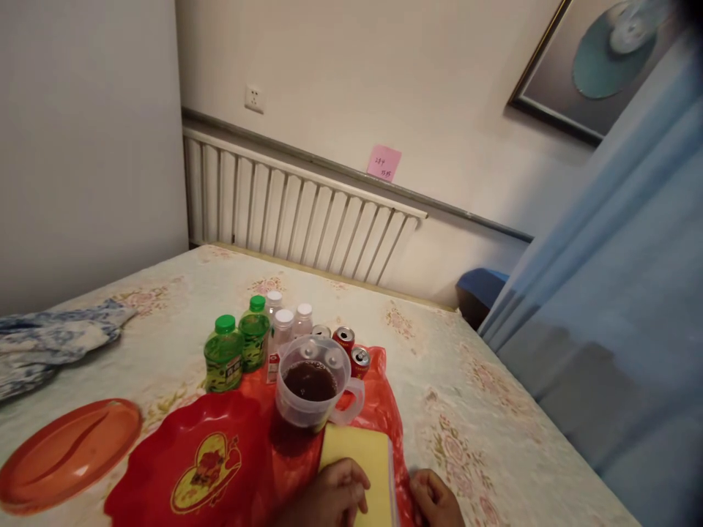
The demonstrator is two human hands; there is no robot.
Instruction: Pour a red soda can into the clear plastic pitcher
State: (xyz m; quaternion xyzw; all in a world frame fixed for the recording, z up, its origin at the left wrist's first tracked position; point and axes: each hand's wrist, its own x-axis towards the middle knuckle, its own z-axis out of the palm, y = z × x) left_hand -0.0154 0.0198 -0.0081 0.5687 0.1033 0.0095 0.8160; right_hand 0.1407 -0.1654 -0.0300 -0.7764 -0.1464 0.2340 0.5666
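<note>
The left hand [332, 496] rests with fingers curled loosely on the near left corner of the yellow pad [362, 465], which lies just before the jug [313, 391], while the right hand [436, 501], fingers curled in, touches the red bag [403, 490] beside the pad's right edge.

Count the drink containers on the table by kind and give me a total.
Green-capped bottles: 2
White-capped bottles: 3
Cans: 3
Clear pitcher of dark liquid: 1
Total: 9
</note>
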